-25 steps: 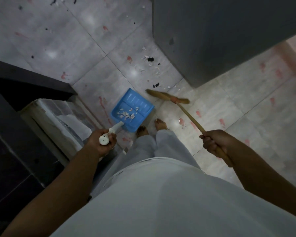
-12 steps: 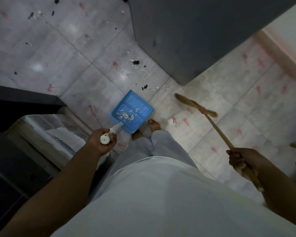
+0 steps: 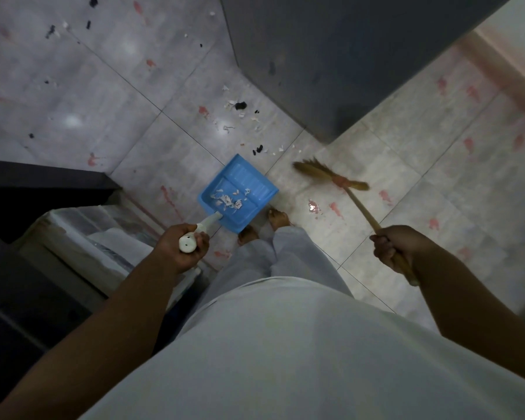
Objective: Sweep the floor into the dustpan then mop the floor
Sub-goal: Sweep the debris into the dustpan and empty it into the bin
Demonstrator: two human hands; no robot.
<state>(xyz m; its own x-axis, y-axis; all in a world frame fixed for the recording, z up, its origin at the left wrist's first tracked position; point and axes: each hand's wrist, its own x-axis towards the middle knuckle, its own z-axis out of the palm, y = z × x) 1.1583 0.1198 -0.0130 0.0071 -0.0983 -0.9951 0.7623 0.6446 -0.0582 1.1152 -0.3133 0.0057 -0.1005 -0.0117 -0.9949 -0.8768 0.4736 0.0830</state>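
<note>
A blue dustpan [image 3: 240, 192] with a white handle hangs low over the tiled floor, holding white scraps. My left hand [image 3: 184, 245] grips that handle. My right hand [image 3: 394, 247] is closed on the wooden stick of a straw broom [image 3: 331, 177], whose bristle head sits just right of the dustpan's mouth. Loose white and black debris [image 3: 243, 112] lies on the tile beyond the dustpan, near the corner of a dark cabinet. More black bits [image 3: 52, 31] are scattered at the far left.
A tall dark cabinet [image 3: 346, 56] fills the upper middle. A dark counter [image 3: 43, 180] and a plastic-covered box [image 3: 103, 234] stand on my left. My bare feet [image 3: 278, 218] stand right behind the dustpan. A pink baseboard [image 3: 503, 71] runs along the right.
The broom swung out to the right half a second ago and has now come back left, its head again near the dustpan's mouth. The dustpan hand has stayed almost still.
</note>
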